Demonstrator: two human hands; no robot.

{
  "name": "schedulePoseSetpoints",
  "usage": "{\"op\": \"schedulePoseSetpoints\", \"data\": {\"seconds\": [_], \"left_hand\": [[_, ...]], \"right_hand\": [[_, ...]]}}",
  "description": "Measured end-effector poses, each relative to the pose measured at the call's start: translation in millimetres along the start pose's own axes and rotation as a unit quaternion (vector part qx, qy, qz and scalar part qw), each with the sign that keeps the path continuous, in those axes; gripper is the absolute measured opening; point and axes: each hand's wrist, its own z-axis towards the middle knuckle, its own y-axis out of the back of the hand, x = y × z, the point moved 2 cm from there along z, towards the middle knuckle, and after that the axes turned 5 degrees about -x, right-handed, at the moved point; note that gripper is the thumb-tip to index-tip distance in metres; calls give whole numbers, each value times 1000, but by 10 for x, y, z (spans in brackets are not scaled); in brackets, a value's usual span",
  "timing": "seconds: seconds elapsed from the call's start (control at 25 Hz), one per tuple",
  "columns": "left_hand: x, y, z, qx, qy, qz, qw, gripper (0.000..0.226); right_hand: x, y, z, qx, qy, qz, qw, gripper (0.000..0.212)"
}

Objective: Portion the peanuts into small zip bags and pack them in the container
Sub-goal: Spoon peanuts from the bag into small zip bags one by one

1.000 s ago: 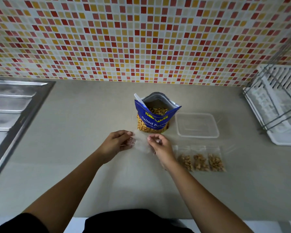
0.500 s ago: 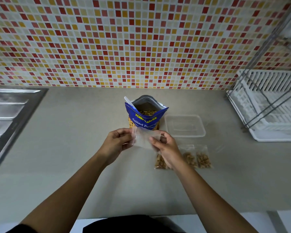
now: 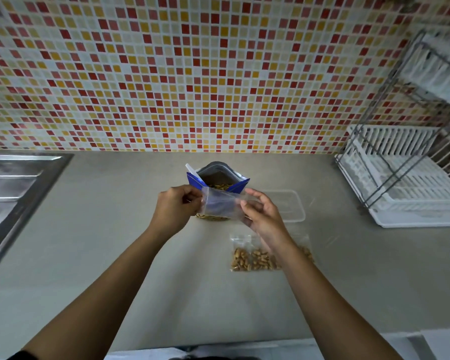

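An empty clear zip bag (image 3: 220,205) hangs between my hands in front of the open blue peanut pouch (image 3: 218,178). My left hand (image 3: 176,207) pinches its left edge, my right hand (image 3: 261,215) pinches its right edge. The pouch stands upright with peanuts inside and a white scoop handle (image 3: 191,170) sticking out. A clear empty plastic container (image 3: 292,207) sits to the pouch's right. Filled small zip bags of peanuts (image 3: 247,257) lie on the counter below my right hand, partly hidden by my right forearm.
A steel sink drainboard (image 3: 13,188) runs along the left. A white dish rack with a metal frame (image 3: 405,180) stands at the right. The mosaic tile wall (image 3: 218,74) closes the back of the grey counter (image 3: 115,255).
Both hands have lifted the empty zip bag off the counter and up in front of the pouch. The camera view shifted, so the filled bags now appear lower.
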Motion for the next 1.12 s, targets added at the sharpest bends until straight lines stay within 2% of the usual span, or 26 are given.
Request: {"op": "schedulePoseSetpoints", "data": {"seconds": [0.24,0.36,0.48,0.56,0.64,0.76,0.84,1.04,1.12], "left_hand": [[-104,81,85,14,35,-47,998,15],[-163,43,103,20,62,-58,996,12],[-179,27,142,8,78,-32,996,10],[-193,67,197,5,102,-67,993,11],[-248,110,268,33,107,-87,990,13],[-361,134,359,83,85,-95,988,13],[-440,106,400,104,63,-84,989,12],[-537,62,513,93,27,-62,993,11],[-508,38,536,82,13,-35,996,10]], "right_hand": [[135,50,42,-5,7,-12,1000,47],[215,43,59,-30,49,-22,998,42],[301,10,58,-88,117,-111,983,34],[381,3,40,-113,206,-229,945,34],[481,-36,38,-76,326,-362,870,40],[598,-205,105,46,354,-517,778,73],[655,-300,164,61,372,-559,738,84],[765,-369,310,32,375,-561,737,77],[770,-381,333,33,376,-540,753,69]]}}
